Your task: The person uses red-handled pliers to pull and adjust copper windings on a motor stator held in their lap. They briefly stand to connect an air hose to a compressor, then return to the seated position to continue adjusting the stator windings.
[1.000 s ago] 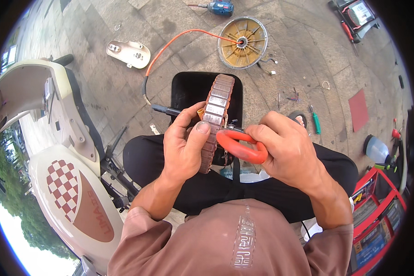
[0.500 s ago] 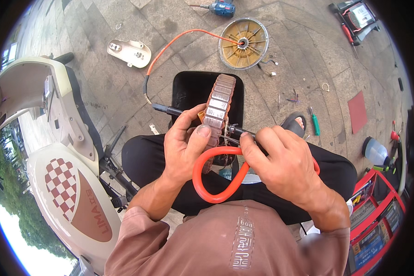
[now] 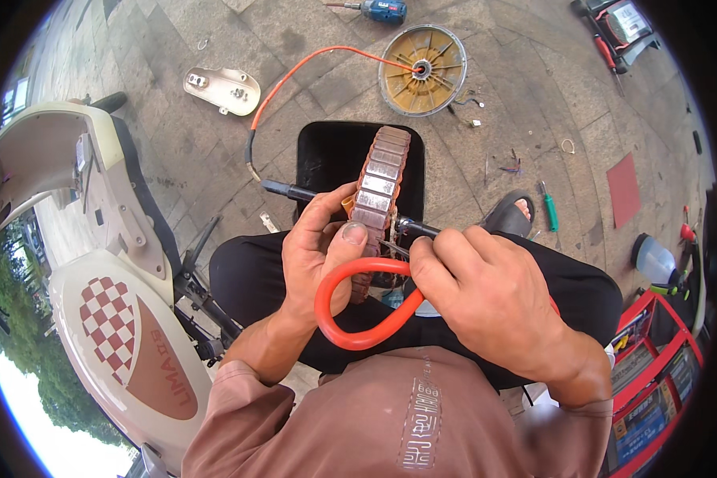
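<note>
Pinching a brown, segmented metal ring (image 3: 378,187) edge-on mid-frame in the left grip (image 3: 315,263), seemingly for steadiness, and clasping a red-looped, metal-tipped tool (image 3: 324,303) in the closed right grip (image 3: 494,291).

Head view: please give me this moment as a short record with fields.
Left hand: grips the metal ring
Right hand: holds a red-handled tool, tip close to the metal ring
Ground: blue drill, round metal cover, green screwdriver, red sheet
Left side: cream scooter
Right side: red rack
Unclear: whether the tip touches the metal ring
</note>
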`<action>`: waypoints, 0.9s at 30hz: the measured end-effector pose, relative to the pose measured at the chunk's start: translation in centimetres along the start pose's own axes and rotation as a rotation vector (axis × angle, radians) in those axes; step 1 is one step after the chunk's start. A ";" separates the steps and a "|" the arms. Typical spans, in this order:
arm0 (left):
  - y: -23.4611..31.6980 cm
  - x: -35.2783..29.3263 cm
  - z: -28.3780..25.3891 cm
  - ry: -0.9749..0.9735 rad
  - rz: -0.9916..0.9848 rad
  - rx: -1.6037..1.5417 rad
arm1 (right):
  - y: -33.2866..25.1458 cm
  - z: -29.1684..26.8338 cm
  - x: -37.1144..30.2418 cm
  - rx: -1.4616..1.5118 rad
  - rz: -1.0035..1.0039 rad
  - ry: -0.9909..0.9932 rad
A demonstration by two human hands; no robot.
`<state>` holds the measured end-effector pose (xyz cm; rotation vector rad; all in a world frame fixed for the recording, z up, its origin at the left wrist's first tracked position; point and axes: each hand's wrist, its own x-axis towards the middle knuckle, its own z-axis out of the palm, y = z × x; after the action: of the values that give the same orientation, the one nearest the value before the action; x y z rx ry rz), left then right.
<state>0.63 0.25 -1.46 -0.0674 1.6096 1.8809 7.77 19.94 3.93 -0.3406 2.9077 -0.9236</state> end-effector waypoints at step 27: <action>-0.5 -0.1 -0.3 -0.013 0.070 0.034 | -0.2 0.7 0.0 -0.106 -0.005 0.067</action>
<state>0.88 -0.07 -1.92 0.0158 1.6544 1.9025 7.92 19.39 3.48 -0.3302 3.0262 -0.7984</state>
